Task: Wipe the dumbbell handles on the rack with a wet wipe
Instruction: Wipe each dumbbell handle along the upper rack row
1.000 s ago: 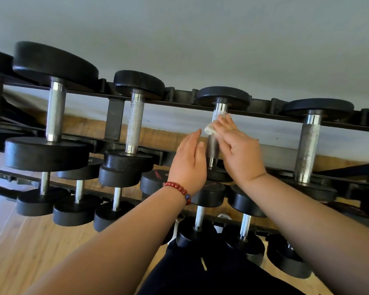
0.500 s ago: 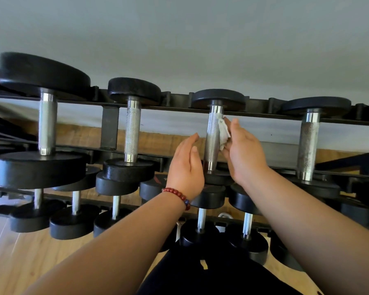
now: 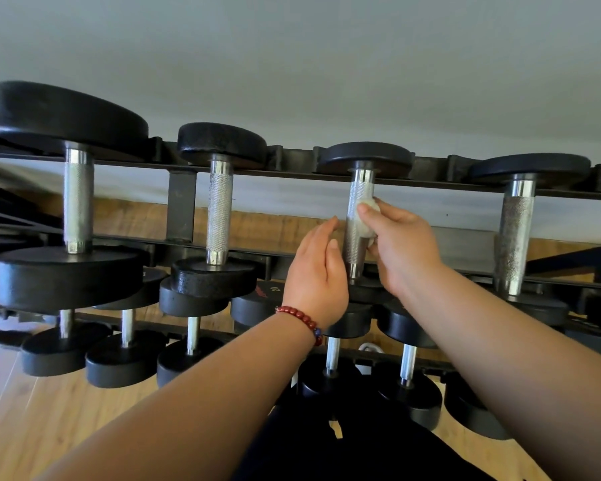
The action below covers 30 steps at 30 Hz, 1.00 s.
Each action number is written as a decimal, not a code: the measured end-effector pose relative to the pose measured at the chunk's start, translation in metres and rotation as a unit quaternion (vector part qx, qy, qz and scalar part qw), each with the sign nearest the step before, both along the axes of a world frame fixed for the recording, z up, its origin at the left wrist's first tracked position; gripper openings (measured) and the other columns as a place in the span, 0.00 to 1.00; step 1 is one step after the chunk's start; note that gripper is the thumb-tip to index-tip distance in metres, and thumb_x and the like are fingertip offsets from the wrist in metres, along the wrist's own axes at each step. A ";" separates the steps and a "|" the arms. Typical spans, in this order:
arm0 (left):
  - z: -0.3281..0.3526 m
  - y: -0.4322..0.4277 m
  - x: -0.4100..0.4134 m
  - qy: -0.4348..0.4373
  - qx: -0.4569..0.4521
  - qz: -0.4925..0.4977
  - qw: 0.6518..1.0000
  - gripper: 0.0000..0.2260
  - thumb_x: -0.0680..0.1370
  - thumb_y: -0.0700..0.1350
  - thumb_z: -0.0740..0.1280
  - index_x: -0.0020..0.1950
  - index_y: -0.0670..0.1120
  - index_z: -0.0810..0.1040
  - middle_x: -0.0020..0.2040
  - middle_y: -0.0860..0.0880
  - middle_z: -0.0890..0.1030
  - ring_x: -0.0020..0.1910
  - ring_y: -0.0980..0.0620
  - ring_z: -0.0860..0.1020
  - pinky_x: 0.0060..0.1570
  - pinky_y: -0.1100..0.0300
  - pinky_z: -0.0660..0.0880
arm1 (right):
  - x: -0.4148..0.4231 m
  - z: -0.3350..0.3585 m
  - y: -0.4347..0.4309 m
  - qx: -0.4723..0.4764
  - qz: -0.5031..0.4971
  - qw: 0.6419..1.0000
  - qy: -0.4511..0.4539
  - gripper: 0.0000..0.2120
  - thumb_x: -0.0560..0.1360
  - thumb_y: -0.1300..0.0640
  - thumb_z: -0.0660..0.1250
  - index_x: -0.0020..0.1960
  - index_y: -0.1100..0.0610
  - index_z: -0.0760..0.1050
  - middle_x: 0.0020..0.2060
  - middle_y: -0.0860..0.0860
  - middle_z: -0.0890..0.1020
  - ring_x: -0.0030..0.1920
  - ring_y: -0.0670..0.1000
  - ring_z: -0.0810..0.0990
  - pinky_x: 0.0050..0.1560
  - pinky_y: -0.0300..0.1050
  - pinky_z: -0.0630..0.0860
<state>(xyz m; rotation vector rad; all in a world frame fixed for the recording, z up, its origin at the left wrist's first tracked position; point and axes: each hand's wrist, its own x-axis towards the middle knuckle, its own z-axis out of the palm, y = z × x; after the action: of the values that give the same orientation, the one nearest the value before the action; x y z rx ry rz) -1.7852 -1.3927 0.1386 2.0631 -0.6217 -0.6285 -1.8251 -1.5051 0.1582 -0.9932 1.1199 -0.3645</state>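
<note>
A black dumbbell rack (image 3: 181, 206) carries several dumbbells with knurled steel handles. My right hand (image 3: 401, 246) holds a white wet wipe (image 3: 367, 216) against the handle (image 3: 356, 216) of the third dumbbell on the top row, thumb on the wipe, fingers behind the handle. My left hand (image 3: 318, 276), with a red bead bracelet on its wrist, hovers just left of that handle, fingers straight, holding nothing. Top-row handles stand to the left (image 3: 219, 213) and to the right (image 3: 516, 234).
A large dumbbell (image 3: 79, 199) sits far left on the top row. Smaller dumbbells (image 3: 125, 345) fill the lower tiers. A grey wall rises behind the rack, wooden floor (image 3: 32, 411) lies below, and dark clothing shows at the bottom centre.
My right hand has slid the wipe from the handle's top, round its right side, onto the middle of the handle. My left hand has stayed beside the handle.
</note>
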 end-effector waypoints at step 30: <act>0.007 -0.001 -0.003 -0.016 0.019 -0.003 1.000 0.18 0.83 0.44 0.53 0.74 0.48 0.66 0.71 0.52 0.69 0.69 0.59 0.66 0.66 0.68 0.60 | 0.007 0.003 -0.012 -0.029 0.001 0.998 0.062 0.05 0.72 0.55 0.75 0.45 0.49 0.80 0.45 0.49 0.84 0.50 0.51 0.83 0.57 0.52 0.79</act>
<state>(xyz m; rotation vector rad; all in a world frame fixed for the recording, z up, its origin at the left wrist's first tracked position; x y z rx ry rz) -1.7886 -1.3941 0.1454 2.1099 -0.6387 -0.6161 -1.8179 -1.5167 0.1608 -1.0799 1.2254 -0.3385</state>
